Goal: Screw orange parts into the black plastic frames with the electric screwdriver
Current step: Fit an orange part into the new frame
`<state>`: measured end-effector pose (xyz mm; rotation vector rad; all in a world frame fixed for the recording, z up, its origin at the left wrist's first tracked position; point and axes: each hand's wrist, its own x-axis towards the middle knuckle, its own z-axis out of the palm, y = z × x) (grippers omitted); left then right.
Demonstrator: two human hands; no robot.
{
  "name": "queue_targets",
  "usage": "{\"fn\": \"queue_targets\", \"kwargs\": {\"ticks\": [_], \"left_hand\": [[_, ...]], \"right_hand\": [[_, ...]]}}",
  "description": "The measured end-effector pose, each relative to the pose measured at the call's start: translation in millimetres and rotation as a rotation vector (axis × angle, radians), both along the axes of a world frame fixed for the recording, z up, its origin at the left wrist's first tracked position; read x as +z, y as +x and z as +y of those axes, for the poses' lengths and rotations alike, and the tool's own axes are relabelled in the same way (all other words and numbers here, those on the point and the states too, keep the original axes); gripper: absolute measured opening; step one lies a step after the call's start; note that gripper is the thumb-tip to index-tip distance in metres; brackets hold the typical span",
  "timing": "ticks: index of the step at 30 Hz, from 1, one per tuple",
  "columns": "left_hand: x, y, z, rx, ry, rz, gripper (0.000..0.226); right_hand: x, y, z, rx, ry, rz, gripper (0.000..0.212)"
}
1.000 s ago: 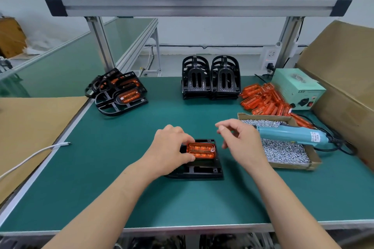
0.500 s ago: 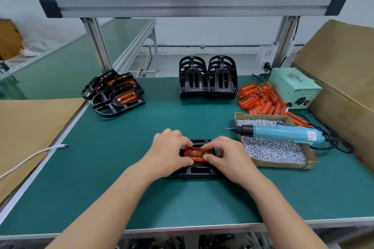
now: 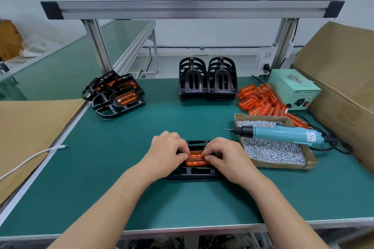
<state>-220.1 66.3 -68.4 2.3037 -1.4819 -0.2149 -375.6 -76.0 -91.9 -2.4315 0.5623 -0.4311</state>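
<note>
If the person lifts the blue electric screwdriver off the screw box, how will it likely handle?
Probably rigid and fairly weighty: the electric screwdriver has a thick hard body. Its round barrel rests across the screw box rim, so a nudge may roll it. The trailing black cable would likely drag.

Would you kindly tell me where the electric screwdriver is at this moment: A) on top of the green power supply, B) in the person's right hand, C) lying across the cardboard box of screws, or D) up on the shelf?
C: the electric screwdriver lies across the cardboard box of screws, while the left hand and right hand both pinch the orange part on the black frame.
</note>
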Motion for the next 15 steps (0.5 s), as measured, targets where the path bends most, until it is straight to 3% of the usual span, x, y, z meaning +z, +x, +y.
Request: {"fn": "queue_targets", "kwargs": {"ticks": [15], "left_hand": [[4, -11, -14, -0.048, -0.022, -0.117, 0.012]], "right_hand": [[-7, 2, 7, -0.052, 0.006, -0.002, 0.008]]}}
